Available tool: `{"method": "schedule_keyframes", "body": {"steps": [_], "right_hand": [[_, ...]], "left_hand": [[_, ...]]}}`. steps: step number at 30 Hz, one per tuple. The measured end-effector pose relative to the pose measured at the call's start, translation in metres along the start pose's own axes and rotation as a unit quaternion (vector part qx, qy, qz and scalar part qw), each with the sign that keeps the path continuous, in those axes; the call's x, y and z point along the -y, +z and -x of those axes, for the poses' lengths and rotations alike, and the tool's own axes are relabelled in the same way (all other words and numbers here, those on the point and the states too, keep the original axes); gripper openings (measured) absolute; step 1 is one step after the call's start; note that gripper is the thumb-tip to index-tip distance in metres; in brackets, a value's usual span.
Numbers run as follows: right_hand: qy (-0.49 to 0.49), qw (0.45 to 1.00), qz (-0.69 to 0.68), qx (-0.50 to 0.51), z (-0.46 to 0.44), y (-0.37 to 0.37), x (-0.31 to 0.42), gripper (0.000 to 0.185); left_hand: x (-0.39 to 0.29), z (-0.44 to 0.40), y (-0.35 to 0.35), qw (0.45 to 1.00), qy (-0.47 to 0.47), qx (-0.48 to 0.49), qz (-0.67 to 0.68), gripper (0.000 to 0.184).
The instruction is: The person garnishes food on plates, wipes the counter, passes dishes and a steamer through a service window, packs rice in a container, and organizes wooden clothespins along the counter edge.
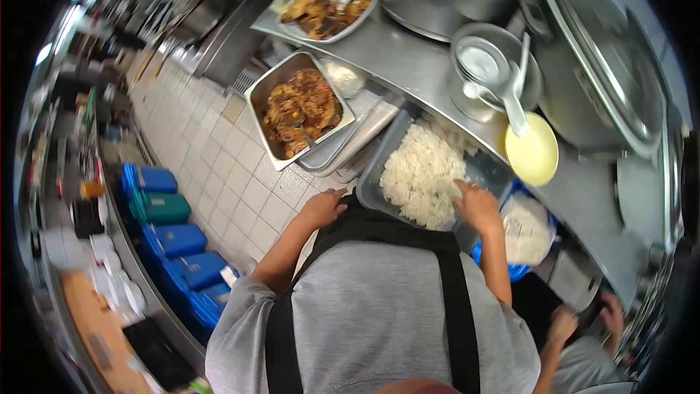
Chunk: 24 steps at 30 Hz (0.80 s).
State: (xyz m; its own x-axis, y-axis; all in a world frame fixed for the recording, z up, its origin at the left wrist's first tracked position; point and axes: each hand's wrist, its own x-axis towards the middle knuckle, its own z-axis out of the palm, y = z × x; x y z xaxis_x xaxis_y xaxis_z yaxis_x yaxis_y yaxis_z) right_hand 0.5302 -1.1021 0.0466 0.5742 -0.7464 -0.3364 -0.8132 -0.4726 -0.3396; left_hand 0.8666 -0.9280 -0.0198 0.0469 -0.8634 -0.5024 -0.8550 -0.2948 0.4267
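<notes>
White rice [423, 164] inside grey tub [372, 164]. Right hand [477, 206] at tub's near right, cannot tell whether gripping; left hand [323, 209] left of tub, fingers slightly parted. Steel pan [262, 131] left of tub.

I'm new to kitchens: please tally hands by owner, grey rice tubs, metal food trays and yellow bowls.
Wearer's left hand and right hand: 2
Co-worker's hands: 2
Grey rice tub: 1
Metal food tray: 1
Yellow bowl: 1
Total: 7
</notes>
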Motion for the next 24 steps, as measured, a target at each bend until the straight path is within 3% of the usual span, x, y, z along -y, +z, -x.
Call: {"method": "schedule_keyframes", "body": {"steps": [10, 15, 20, 24], "right_hand": [[-0.307, 0.949, 0.016, 0.067, -0.056, 0.032, 0.104, 0.037], [-0.335, 0.936, 0.053, 0.097, -0.051, 0.043, 0.143, 0.034], [-0.301, 0.941, 0.094, 0.122, -0.027, 0.072, 0.163, 0.028], [-0.258, 0.961, 0.056, 0.082, 0.007, 0.088, 0.192, 0.028]], "left_hand": [[0.03, 0.089, 0.084, 0.988, -0.123, -0.029, 0.084, 0.047], [0.041, 0.125, 0.108, 0.981, -0.117, -0.065, 0.138, 0.049], [0.138, 0.138, 0.18, 0.988, -0.112, -0.001, 0.102, 0.051], [0.198, 0.17, 0.215, 0.987, -0.138, 0.027, 0.082, 0.052]]}}
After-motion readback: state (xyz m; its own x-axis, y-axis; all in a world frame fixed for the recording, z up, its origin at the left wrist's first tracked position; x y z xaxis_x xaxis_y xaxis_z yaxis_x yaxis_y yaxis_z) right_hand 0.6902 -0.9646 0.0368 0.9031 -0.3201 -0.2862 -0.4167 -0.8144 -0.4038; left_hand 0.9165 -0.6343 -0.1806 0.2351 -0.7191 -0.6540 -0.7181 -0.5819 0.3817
